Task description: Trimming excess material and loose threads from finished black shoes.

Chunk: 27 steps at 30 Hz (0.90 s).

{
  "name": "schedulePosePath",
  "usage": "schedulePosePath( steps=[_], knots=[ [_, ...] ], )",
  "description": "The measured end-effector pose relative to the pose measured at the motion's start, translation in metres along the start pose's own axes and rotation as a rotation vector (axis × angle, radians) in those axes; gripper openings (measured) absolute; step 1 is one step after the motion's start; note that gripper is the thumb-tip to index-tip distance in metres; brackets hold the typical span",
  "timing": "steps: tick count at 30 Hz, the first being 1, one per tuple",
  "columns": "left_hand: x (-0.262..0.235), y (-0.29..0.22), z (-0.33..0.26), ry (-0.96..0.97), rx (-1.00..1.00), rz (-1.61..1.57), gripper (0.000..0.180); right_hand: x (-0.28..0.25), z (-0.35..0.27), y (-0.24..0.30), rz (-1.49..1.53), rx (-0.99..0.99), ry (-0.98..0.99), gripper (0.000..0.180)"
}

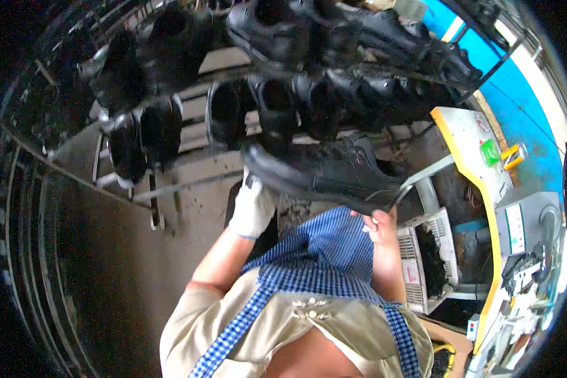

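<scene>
- Tan shirt (223,321) nearest my camera, blue checked apron (321,277) over it.
- Black shoe (318,170) mid-scene, far side of apron, toe left.
- Gloved left hand (254,209) grips toe end; bare right hand (379,228) at heel, can't tell if closed. Two-ended support probably steadies it.
- Rack (189,184) beyond: shoes (277,104) in rows, likely for easy reach.

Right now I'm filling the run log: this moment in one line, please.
left hand: white-gloved, holding black shoe near toe | right hand: at heel | nearby: racked black shoes, white plastic crate
</scene>
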State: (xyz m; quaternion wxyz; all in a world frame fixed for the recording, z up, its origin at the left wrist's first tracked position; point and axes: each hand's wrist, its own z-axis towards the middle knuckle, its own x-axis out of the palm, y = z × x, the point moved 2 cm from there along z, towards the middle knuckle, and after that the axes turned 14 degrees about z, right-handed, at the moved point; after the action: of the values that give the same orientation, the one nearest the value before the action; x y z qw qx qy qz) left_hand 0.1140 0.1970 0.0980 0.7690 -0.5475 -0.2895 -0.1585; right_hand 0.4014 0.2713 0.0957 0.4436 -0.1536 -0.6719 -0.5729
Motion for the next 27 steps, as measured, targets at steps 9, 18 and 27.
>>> schedulePosePath(
  steps=[9, 18, 27],
  knots=[
    [0.029, -0.029, 0.010, -0.216, -0.012, 0.297, 0.067, -0.032, -0.032, -0.075, -0.566, 0.104, -0.091, 0.057],
    [0.037, -0.040, 0.002, -0.158, 0.154, 0.579, 0.066, -0.059, -0.025, -0.102, -0.229, -0.198, -0.261, 0.067],
    [0.024, -0.043, 0.004, -0.001, 0.117, 0.815, 0.060, -0.014, -0.007, -0.059, -1.144, -0.051, 0.028, 0.052]
  ],
)
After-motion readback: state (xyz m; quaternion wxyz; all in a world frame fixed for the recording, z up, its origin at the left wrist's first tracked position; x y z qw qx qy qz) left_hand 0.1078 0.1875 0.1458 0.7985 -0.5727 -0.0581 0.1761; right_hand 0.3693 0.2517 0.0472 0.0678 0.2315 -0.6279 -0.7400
